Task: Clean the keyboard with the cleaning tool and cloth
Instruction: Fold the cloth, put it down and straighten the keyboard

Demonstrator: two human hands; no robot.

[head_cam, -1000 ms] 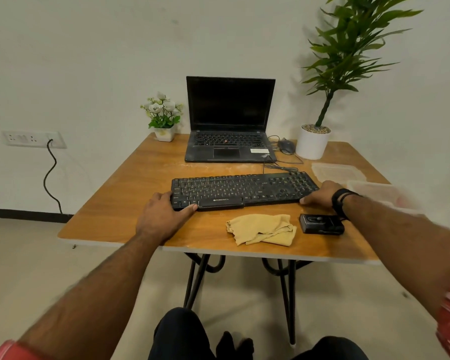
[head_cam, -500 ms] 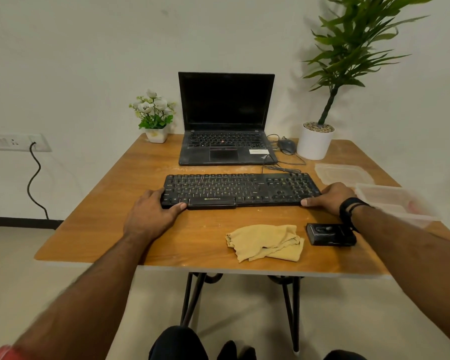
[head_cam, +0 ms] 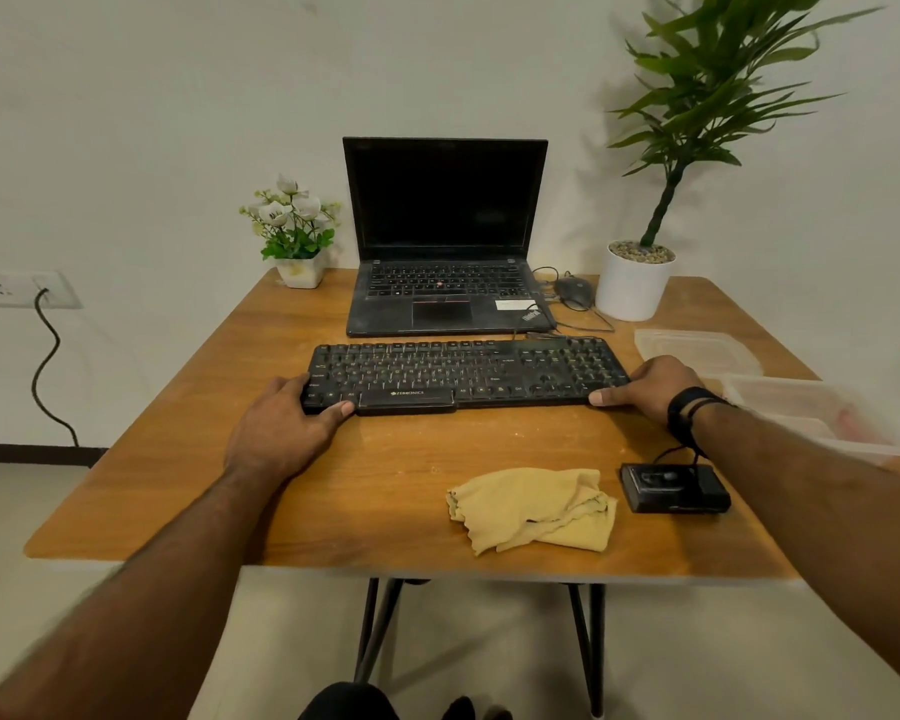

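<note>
A black keyboard (head_cam: pixel 463 374) lies across the middle of the wooden table (head_cam: pixel 385 470). My left hand (head_cam: pixel 281 433) grips its left end, thumb on the front edge. My right hand (head_cam: pixel 650 387) grips its right end the same way, with a black band on the wrist. A crumpled yellow cloth (head_cam: pixel 533 509) lies near the table's front edge, right of centre. Just right of it sits a small black cleaning tool (head_cam: pixel 674 488), partly behind my right forearm.
An open laptop (head_cam: pixel 442 236) stands behind the keyboard, with a mouse (head_cam: pixel 572 291) and cables to its right. A white plant pot (head_cam: pixel 632 283) and a small flower pot (head_cam: pixel 297 236) sit at the back corners. Clear plastic containers (head_cam: pixel 697 350) lie at the right edge.
Both hands kept hold of the keyboard and turned it from a slight tilt to lie square with the table's front edge. My view moved closer to the table.
</note>
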